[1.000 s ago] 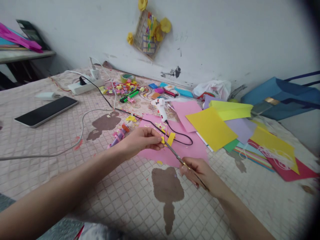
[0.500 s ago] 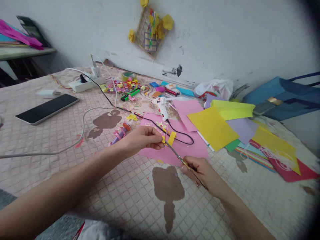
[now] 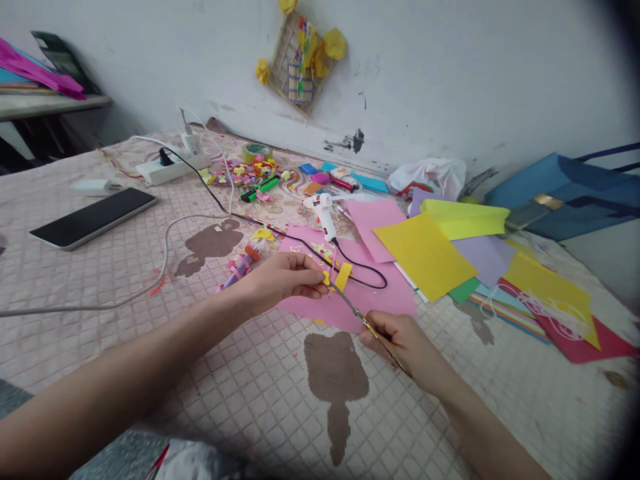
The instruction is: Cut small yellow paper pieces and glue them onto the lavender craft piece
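Between thumb and fingers, my left hand point(image 3: 295, 275) pinches a small yellow paper piece point(image 3: 327, 277). My right hand point(image 3: 403, 343) is closed round the handles of a pair of scissors point(image 3: 356, 311), whose blades point up and left to the piece at my left fingertips. Close beside the blade tips is a yellow paper strip point(image 3: 343, 277). Under both lies a pink sheet point(image 3: 370, 303) with small pale scraps on it. A purple roll with pink bits and an orange end point(image 3: 240, 267) lies behind my left wrist.
A white glue gun point(image 3: 324, 217) stands behind the hands, its black cord looping over the pink sheet. Coloured sheets point(image 3: 425, 257) spread to the right. At left are a phone point(image 3: 95, 219) and a power strip point(image 3: 170, 167). Paper flowers point(image 3: 245, 172) and a green cutter point(image 3: 260, 189) lie farther back.
Hardly anything differs. The scissor handles and right fingers have shifted very slightly; the left hand keeps its pinch on the yellow piece.
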Demonstrator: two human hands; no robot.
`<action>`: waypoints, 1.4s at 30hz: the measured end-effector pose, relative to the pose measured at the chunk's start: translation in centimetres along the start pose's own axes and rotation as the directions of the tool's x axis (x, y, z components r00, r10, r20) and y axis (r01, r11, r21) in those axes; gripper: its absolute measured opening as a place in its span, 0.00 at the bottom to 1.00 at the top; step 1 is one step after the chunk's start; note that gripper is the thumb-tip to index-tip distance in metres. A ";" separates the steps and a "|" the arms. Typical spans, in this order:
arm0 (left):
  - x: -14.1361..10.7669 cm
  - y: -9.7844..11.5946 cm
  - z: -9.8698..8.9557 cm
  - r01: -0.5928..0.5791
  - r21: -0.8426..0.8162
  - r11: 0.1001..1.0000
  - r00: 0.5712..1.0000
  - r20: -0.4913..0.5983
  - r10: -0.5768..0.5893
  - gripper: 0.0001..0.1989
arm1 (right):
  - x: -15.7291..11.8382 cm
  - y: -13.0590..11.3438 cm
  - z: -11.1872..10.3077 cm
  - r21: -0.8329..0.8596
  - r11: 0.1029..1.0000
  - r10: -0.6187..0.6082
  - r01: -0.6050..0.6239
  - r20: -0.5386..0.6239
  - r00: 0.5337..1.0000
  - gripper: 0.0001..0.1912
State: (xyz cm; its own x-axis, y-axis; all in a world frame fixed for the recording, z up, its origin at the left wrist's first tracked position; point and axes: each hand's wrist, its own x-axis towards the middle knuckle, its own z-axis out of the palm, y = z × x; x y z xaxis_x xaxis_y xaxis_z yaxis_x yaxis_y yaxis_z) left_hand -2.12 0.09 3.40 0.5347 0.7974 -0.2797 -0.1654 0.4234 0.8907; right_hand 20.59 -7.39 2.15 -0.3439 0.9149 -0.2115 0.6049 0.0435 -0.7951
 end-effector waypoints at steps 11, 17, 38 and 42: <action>0.0 -0.4 0.3 -0.007 -0.070 0.998 1.000 -0.024 0.005 0.06 | -0.2 0.0 0.2 0.039 0.998 -0.052 0.052 0.004 0.999 0.20; -0.4 -0.7 0.9 -0.019 -0.081 0.997 0.999 -0.028 0.016 0.06 | -0.2 -0.3 0.7 0.083 0.996 -0.034 0.033 0.002 0.999 0.22; -0.6 -1.0 1.4 -0.024 -0.199 0.980 1.000 -0.014 0.021 0.06 | -0.1 -0.1 1.1 0.303 0.952 0.003 -0.030 0.087 0.996 0.24; -0.5 -1.2 1.3 -0.044 -0.206 0.977 0.999 -0.020 0.041 0.07 | 0.0 -0.1 1.2 0.306 0.952 -0.004 -0.019 0.076 0.997 0.24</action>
State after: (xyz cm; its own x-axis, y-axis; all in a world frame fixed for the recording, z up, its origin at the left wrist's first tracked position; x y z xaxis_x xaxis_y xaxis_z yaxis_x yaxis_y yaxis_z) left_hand -1.07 -1.38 2.96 0.5110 0.8225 -0.2498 -0.3565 0.4672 0.8091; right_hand 19.64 -7.88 1.56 -0.4005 0.8813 -0.2508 0.3625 -0.0990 -0.9267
